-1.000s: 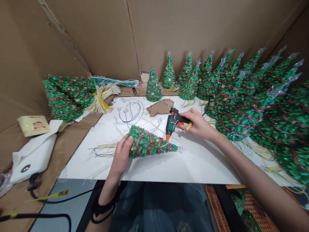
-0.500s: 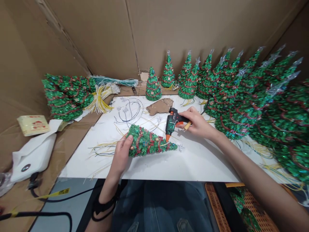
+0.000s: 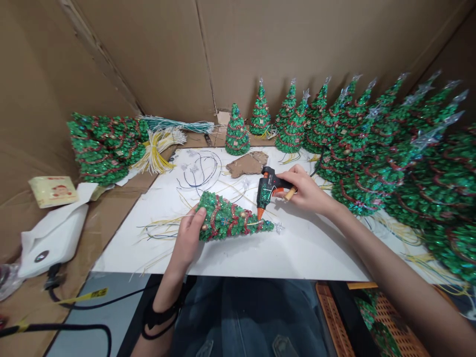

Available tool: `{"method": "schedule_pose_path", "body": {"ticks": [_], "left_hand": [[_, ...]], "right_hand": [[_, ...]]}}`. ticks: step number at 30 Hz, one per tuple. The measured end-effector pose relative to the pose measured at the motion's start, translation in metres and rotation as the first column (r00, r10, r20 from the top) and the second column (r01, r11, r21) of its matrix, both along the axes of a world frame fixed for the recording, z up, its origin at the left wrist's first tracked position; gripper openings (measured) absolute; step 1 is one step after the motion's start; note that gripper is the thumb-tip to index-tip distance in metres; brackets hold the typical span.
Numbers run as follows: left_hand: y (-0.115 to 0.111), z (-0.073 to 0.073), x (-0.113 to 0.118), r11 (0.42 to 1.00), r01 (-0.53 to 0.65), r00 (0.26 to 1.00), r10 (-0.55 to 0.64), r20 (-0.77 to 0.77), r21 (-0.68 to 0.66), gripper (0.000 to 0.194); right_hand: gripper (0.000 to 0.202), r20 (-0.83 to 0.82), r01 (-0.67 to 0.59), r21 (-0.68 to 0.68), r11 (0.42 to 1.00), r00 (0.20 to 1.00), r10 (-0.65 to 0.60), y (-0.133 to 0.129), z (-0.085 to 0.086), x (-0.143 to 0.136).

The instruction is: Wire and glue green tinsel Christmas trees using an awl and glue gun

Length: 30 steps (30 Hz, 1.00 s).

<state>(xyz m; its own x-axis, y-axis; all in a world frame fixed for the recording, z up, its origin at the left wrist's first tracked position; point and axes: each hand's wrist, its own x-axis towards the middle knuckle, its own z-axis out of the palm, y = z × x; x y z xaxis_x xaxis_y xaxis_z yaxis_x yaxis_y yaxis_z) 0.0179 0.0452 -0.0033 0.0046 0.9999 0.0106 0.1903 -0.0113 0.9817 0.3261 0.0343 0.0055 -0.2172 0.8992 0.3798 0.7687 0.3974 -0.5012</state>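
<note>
My left hand point(image 3: 190, 233) is closed round the base of a small green Christmas tree point(image 3: 226, 218), which lies on its side above the white board with its tip to the right. Red garland and small gold baubles cover it, and a clear star point(image 3: 278, 227) sits at the tip. In my right hand point(image 3: 303, 191) is a black and orange glue gun point(image 3: 266, 191), its nozzle pointing down at the tree near the tip. A pale strand runs along the tree by the nozzle. A thin tan stick point(image 3: 290, 193) also shows at my right fingers.
Several decorated trees point(image 3: 357, 148) crowd the right side, with a starless one point(image 3: 237, 130) at the back. A cardboard scrap point(image 3: 247, 164) and loose wires point(image 3: 203, 171) lie on the white board point(image 3: 230, 260). Tied yellow-white wires point(image 3: 158, 151) and a white device point(image 3: 55, 238) are at left.
The view has shifted very slightly. Both hands keep their holds, and the glue gun nozzle stays at the tree near its tip.
</note>
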Motion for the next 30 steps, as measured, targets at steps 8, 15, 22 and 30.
{"method": "schedule_pose_path", "body": {"ticks": [8, 15, 22, 30], "left_hand": [[-0.0016, 0.0039, 0.0022, 1.0, -0.01, 0.999, 0.01, -0.032, 0.013, 0.037], [-0.001, 0.0059, 0.0029, 0.999, 0.025, 1.0, -0.024, -0.014, 0.03, 0.037], [-0.0002, 0.0008, 0.0, 1.0, 0.022, 1.0, -0.022, -0.002, 0.019, 0.035], [0.0012, -0.0005, -0.0003, 0.997, 0.06, 0.997, -0.061, 0.035, 0.037, 0.034]], "right_hand": [[0.032, 0.004, -0.013, 0.002, 1.0, 1.0, 0.013, -0.0013, 0.0005, 0.0011], [0.029, -0.013, -0.02, 0.024, 1.0, 1.0, 0.02, -0.0019, 0.0026, -0.0006], [0.029, -0.022, -0.039, 0.056, 0.998, 0.999, 0.041, -0.0026, 0.0038, -0.0011], [0.029, -0.011, -0.037, 0.067, 0.997, 0.999, 0.038, -0.0033, 0.0032, 0.0011]]}}
